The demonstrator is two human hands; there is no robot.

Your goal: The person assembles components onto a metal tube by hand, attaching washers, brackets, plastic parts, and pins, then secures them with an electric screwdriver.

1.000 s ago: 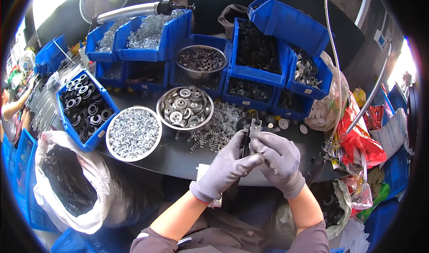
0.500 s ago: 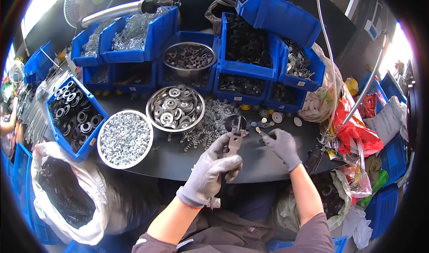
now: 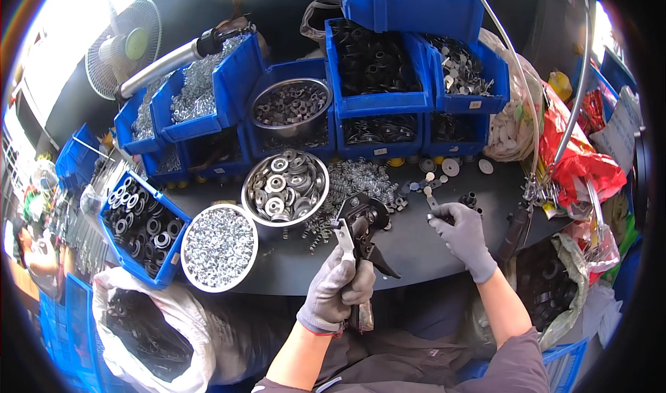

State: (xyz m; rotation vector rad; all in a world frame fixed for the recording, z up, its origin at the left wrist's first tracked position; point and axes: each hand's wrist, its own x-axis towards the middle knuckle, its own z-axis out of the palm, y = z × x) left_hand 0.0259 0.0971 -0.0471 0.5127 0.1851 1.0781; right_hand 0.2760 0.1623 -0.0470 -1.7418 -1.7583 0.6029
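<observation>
The left hand (image 3: 338, 287), in a grey glove, is clamped around the lower part of a black metal assembly (image 3: 362, 237), holding it upright over the near edge of the dark tabletop (image 3: 416, 254). A pale flat metal strip (image 3: 343, 235) sticks up from the grip just beside the assembly's rounded top.

The right hand (image 3: 463, 235), also gloved, is well apart from the left, out over the tabletop to the right. Its fingers (image 3: 444, 218) are pinched together on a small flat metal piece (image 3: 431, 203) that lies among loose washers and discs (image 3: 430, 174).

Between the hands and the blue bins (image 3: 378, 105) lies a heap of small springs (image 3: 357, 179). To the left of the assembly stand a steel bowl of washers (image 3: 284, 188) and a round pan of small nuts (image 3: 219, 246).
</observation>
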